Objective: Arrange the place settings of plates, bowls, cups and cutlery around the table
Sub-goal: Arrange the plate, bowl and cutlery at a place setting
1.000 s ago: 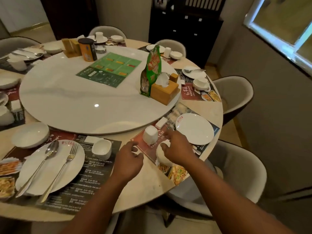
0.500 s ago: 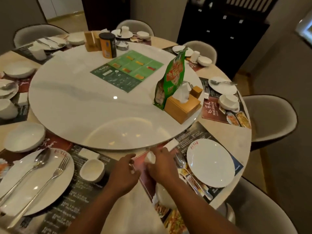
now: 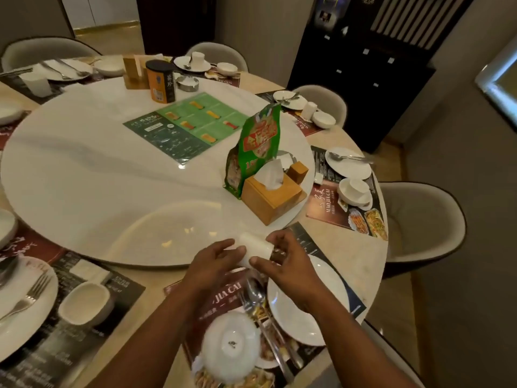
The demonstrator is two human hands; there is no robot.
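Cradling cup (image 3: 256,247) sideways at lower centre, left hand (image 3: 212,264) and right hand (image 3: 291,271) both curled round it, above the mat (image 3: 226,296). Best turned upright gently, then set beside plate (image 3: 305,312) at lower right, clear of spoon (image 3: 254,289) and upturned bowl (image 3: 230,345).

Dim, warm light around me; window (image 3: 499,79) bright at right; glare on the turntable (image 3: 92,180); edges bow; near bowl (image 3: 229,345) blurs.
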